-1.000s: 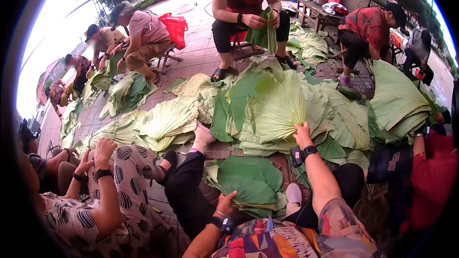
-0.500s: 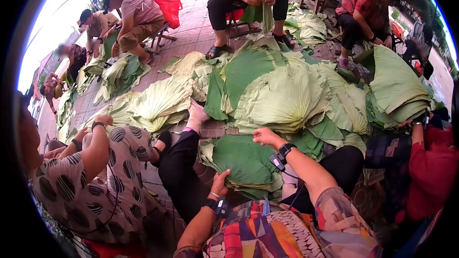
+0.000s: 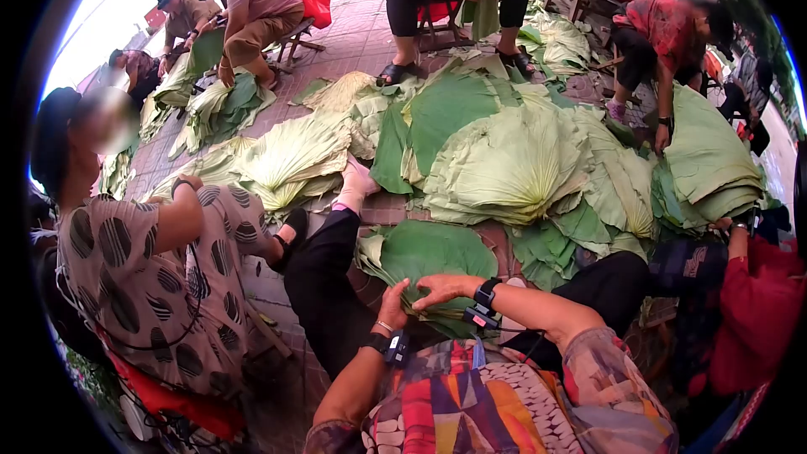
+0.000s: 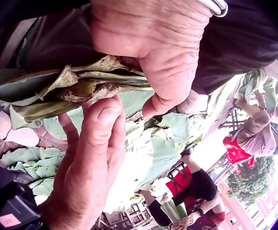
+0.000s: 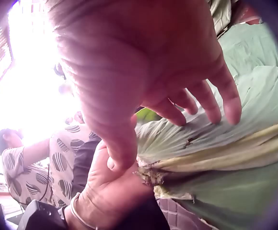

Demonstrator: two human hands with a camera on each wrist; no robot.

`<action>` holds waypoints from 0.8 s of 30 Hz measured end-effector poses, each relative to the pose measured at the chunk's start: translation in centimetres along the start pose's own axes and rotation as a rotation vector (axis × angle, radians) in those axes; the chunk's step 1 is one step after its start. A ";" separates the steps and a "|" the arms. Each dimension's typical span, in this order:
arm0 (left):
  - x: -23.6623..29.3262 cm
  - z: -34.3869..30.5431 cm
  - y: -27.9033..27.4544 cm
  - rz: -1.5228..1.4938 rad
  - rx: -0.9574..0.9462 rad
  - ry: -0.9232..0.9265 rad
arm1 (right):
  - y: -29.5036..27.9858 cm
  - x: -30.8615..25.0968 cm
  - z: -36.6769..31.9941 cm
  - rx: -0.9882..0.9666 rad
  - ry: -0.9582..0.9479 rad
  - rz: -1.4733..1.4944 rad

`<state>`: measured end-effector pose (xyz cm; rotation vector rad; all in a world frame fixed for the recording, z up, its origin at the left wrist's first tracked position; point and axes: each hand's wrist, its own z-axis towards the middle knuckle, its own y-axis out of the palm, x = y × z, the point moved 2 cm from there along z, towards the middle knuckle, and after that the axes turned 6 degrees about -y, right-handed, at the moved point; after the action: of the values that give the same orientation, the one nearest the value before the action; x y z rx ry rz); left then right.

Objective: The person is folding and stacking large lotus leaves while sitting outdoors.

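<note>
Between my knees lies a stack of folded green lotus leaves [image 3: 450,250], its torn stem ends turned towards me. My left hand [image 3: 392,306] holds the stack at its gathered near end. The ragged stem ends [image 4: 93,91] show beside its thumb in the left wrist view, while some of its fingers are hidden. My right hand [image 3: 445,288] is over the near edge, next to the left one. In the right wrist view the right hand's fingers [image 5: 231,103] are spread, close over the leaf surface, and hold nothing.
A large pile of pale lotus leaves [image 3: 513,164] covers the paving ahead, with another fanned bundle [image 3: 290,160] to its left and a tall stack [image 3: 706,151] at the right. A person in a spotted shirt [image 3: 126,240] sits close on my left. Several others sit across.
My right hand has let go of a pale leaf on the large pile and come back towards me, beside my left hand. The left hand has stayed at the stack's near edge.
</note>
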<state>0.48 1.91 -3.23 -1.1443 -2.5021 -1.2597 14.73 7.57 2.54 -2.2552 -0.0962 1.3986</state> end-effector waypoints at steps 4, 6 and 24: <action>-0.1 0.4 -0.6 0.040 0.030 0.055 | 0.7 -0.8 1.2 0.068 0.005 -0.089; 0.4 -0.1 0.3 0.038 0.018 0.030 | 0.3 -1.6 1.4 0.067 0.055 -0.110; 0.6 -0.4 0.3 0.145 0.157 0.079 | -18.0 2.2 -4.3 0.853 -0.150 0.064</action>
<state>0.16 2.07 -2.49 -1.1898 -2.3656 -1.0310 22.83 22.60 10.04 -1.4549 0.4457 1.2963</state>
